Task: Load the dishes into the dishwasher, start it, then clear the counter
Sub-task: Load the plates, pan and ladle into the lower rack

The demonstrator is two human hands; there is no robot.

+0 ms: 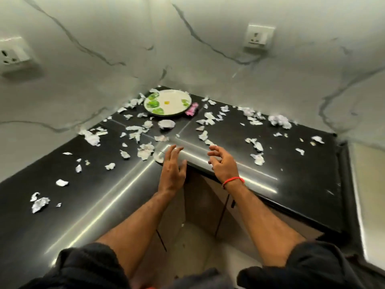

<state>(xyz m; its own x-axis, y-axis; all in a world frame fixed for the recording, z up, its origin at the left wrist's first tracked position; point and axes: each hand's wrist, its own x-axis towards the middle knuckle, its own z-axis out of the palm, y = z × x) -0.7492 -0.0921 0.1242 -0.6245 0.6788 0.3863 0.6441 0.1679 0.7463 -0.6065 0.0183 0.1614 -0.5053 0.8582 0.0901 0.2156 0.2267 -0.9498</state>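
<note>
Plate (167, 103) flat in counter (291, 163) corner, left hand (173, 167), right hand (221, 163) open

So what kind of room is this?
Most likely a kitchen: a black L-shaped counter in a corner, a leaf-patterned plate at the back, wall sockets above it, and cabinet doors underneath.

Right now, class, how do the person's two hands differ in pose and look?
The left hand has straighter fingers reaching over the counter edge toward paper scraps; the right hand has its fingers loosely curled. The right wrist wears a red thread; the left wrist is bare. Both hold nothing and hover at the counter's inner corner.
</note>
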